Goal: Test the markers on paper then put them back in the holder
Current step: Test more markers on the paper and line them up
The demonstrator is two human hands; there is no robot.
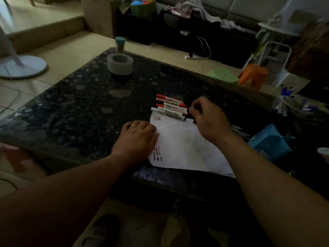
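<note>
Head view, dim: dark speckled stone table [71, 107] across the middle; near its centre a white sheet of paper [187, 148], marked with short red and black test strokes [157, 154] by its 8 o'clock edge and a few more at its 11 o'clock corner; at the sheet's 12 o'clock edge a row of white-barrelled markers [169, 107], mostly red-capped, lying side by side; left hand [138, 136], gold ring [133, 125] on one finger, fingers straight and together, pressed flat on the sheet's 9 o'clock edge; right hand [206, 118] at the sheet's 1 o'clock, fingers curled at the markers' 3 o'clock ends, something dark by the fingertips, grip not discernible; far toward 3 o'clock, near the table's edge, a blurred clear holder [284, 104] with blue-capped pens; just beyond the right forearm a blue cardboard box [268, 141]; toward 11 o'clock a grey roll of tape [120, 64], behind it a blue-lidded cylinder [119, 44].
</note>
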